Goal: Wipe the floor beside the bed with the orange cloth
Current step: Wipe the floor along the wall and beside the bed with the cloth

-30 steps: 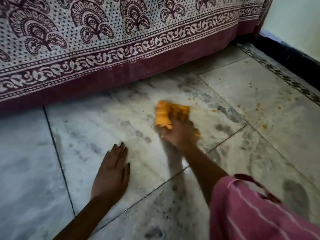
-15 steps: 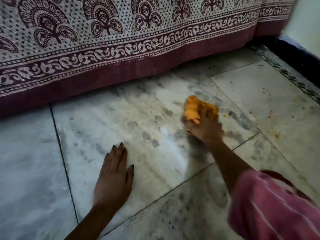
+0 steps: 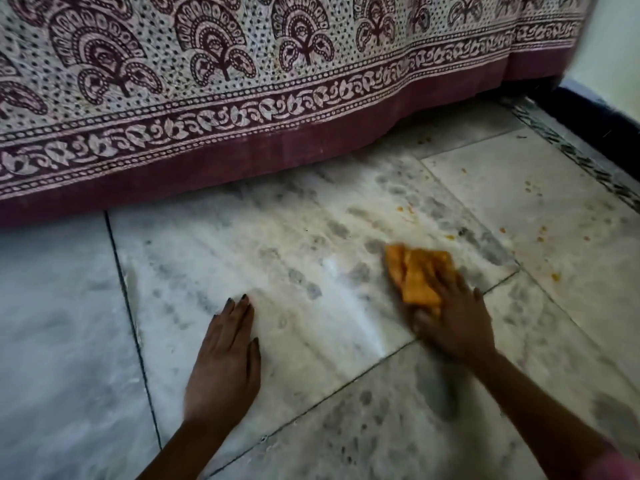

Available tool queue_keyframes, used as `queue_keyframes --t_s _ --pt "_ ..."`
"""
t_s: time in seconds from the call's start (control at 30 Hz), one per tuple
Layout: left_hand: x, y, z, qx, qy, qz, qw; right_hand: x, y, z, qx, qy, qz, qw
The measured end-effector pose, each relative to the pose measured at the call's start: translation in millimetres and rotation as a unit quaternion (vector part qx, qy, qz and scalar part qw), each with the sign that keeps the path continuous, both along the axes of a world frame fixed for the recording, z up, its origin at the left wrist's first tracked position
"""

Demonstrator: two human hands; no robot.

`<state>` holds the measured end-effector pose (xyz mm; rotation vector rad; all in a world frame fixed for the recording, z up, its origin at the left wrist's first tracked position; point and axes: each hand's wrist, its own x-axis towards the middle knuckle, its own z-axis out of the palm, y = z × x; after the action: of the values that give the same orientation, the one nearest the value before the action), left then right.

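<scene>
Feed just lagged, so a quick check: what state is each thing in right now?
floor: smudged, orange crumbs scattered at right.
orange cloth: bunched, lying on the floor.
right hand: holds the orange cloth, pressing it down.
left hand: flat on the floor, fingers straight.
bedsheet: hanging down to the floor.

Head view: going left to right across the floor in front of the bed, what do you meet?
Dark tile joint → left hand, flat on the floor → orange cloth, held by the right hand → scattered orange crumbs → patterned floor border.
</scene>
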<state>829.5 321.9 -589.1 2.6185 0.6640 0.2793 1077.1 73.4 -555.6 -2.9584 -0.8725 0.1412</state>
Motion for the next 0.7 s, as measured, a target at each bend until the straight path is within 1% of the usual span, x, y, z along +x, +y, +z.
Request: queue_keyframes --t_s 0.07,0.1,0.13,0.2,0.27,0.3,0.37,0.43,0.47,0.5,0.57,0.63,0.7 --pt "1 -1 -1 -0.005 0.0 0.005 1.0 31 53 3 -0.002 0.017 -0.096 0.995" --pt "1 -2 -1 -0.006 0.0 0.007 1.0 38 86 1 0.009 0.031 -0.117 0.993" --pt "2 -2 0 -0.006 0.001 0.008 1.0 38 119 0 0.016 0.04 -0.114 0.993" --pt "2 -2 -1 -0.006 0.002 0.003 1.0 15 172 -4 0.005 0.036 -0.049 0.998" --pt "0 0 -1 -0.005 -0.001 0.002 1.0 -32 188 -9 0.017 0.032 0.055 0.998" --pt "0 0 -1 -0.005 -0.002 0.0 1.0 -60 176 -9 0.038 0.03 0.107 0.993" --pt "-2 0 1 -0.006 -0.006 -0.005 1.0 -104 117 -11 0.066 0.031 0.194 0.978" --pt "-2 1 2 -0.005 -0.017 -0.007 1.0 -111 41 -13 0.057 0.011 0.252 0.966" --pt "-3 1 1 -0.006 -0.018 -0.011 1.0 -101 8 -14 0.046 -0.003 0.255 0.966" --pt "-3 1 1 -0.007 -0.02 -0.015 1.0 -84 -15 -12 0.03 -0.014 0.229 0.973" --pt "-4 1 -1 -0.013 -0.022 -0.022 0.999 -44 -28 -5 0.002 -0.011 0.114 0.993" --pt "-3 2 -2 -0.02 -0.019 -0.023 0.999 -8 4 1 -0.027 0.008 -0.006 1.0" --pt "-3 4 -3 -0.034 -0.011 -0.029 0.999 15 60 3 -0.011 0.038 -0.092 0.995"
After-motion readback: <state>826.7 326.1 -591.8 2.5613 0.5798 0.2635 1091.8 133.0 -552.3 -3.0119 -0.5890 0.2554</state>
